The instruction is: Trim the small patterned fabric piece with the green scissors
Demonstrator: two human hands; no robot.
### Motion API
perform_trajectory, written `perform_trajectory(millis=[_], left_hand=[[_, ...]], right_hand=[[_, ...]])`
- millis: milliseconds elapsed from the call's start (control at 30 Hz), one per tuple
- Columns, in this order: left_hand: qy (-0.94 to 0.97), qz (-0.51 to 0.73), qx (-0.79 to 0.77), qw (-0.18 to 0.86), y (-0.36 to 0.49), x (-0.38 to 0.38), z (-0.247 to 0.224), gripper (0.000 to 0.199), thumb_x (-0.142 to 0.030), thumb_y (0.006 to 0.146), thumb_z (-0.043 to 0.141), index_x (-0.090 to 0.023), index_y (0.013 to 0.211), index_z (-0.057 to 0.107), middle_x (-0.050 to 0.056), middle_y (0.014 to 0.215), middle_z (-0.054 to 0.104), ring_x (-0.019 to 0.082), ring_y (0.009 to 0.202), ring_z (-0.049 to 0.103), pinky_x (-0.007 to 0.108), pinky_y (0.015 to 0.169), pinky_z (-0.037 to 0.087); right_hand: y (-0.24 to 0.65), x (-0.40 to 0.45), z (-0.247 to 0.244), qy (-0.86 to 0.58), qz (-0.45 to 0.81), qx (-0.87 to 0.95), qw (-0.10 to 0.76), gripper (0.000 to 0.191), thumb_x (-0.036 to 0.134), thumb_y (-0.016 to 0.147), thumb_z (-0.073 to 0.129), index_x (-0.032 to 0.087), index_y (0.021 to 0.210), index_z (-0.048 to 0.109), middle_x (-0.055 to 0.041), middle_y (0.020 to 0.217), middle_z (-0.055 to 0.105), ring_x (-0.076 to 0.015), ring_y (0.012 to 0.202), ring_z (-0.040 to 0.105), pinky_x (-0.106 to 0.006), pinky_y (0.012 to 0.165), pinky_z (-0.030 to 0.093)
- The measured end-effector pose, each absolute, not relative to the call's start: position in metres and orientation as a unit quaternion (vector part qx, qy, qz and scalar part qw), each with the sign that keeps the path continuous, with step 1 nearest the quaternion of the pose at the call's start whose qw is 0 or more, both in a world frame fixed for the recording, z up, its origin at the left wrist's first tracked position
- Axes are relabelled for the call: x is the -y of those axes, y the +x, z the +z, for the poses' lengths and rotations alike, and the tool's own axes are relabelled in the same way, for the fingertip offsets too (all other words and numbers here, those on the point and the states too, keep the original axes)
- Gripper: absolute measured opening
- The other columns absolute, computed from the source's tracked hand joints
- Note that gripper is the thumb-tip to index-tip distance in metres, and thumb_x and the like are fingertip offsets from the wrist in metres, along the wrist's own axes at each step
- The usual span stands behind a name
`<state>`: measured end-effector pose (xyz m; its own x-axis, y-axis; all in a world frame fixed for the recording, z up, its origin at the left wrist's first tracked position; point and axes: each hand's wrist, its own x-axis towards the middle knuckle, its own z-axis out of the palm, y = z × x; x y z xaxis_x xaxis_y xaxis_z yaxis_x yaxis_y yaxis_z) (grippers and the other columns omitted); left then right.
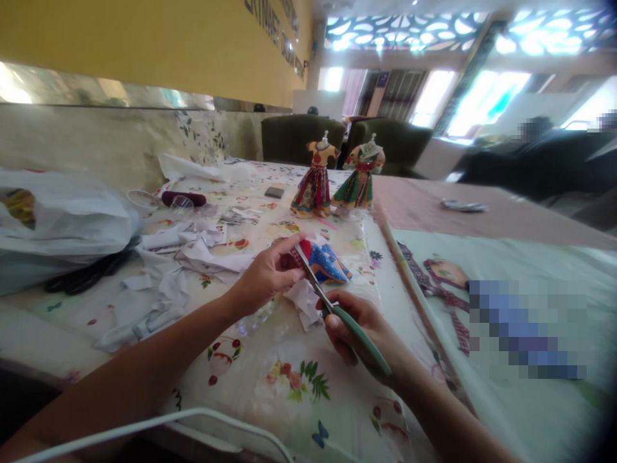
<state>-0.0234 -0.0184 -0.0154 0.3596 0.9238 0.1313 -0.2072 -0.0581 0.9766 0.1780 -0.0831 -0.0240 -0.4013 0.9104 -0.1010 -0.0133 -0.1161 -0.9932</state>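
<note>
My left hand (276,270) pinches a small blue and red patterned piece of fabric (328,262) above the table. In my right hand (359,325) is a pair of scissors (359,341) with green handles, the fingers wrapped round them. The scissor blades point up and left and lie against the red edge of the fabric, close to my left fingertips. A crumpled white scrap (306,305) is just below the blades. Farther back stand two miniature dresses on small stands, one yellow and dark red (314,180), the other green and cream (360,175).
White scraps (161,283) lie across the left of the flowered tablecloth (250,386). Behind them are a white plastic bag (62,218) and a dark red cylindrical object (184,199). Patterned fabric strips (434,283) rest on the right. A white cable (193,411) crosses the near edge.
</note>
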Motion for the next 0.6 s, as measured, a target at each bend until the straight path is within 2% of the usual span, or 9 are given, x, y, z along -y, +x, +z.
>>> perform_trajectory(millis=[100,267,367,600], left_hand=[[0.561,0.465,-0.338,0.595,-0.0236,0.0192,-0.0133,0.079,-0.02,0.076,0.076,-0.02,0.15,0.049,0.008,0.112,0.072,0.019,0.096,0.066,0.027,0.081,0.051],[0.557,0.495,-0.345,0.57,-0.024,0.0171,-0.0124,0.068,-0.022,0.077,0.075,-0.017,0.142,0.057,0.008,0.116,0.07,0.018,0.1,0.065,0.029,0.09,0.053],[0.544,0.5,-0.342,0.58,-0.0237,0.0164,-0.0123,0.068,-0.019,0.075,0.076,-0.018,0.141,0.059,0.007,0.113,0.071,0.016,0.096,0.065,0.028,0.088,0.053],[0.543,0.498,-0.341,0.585,-0.0236,0.0177,-0.0104,0.068,-0.018,0.074,0.076,-0.019,0.14,0.061,0.007,0.112,0.071,0.019,0.099,0.066,0.03,0.088,0.054]], right_hand=[[0.1774,0.0835,-0.0236,-0.407,0.623,0.556,0.371,0.053,0.063,0.074,0.077,0.018,0.092,0.056,0.0105,0.048,0.048,-0.0051,0.035,0.039,-0.017,0.036,0.027],[0.1781,0.0834,-0.0232,-0.41,0.618,0.561,0.368,0.053,0.065,0.075,0.076,0.018,0.091,0.056,0.0106,0.047,0.047,-0.0054,0.035,0.038,-0.017,0.036,0.026],[0.1784,0.0825,-0.023,-0.415,0.615,0.559,0.37,0.054,0.064,0.072,0.078,0.018,0.09,0.057,0.0102,0.049,0.047,-0.0053,0.036,0.038,-0.018,0.036,0.025],[0.1791,0.08,-0.0228,-0.403,0.62,0.559,0.374,0.06,0.067,0.066,0.081,0.019,0.094,0.059,0.0096,0.055,0.047,-0.0062,0.04,0.039,-0.02,0.039,0.03]])
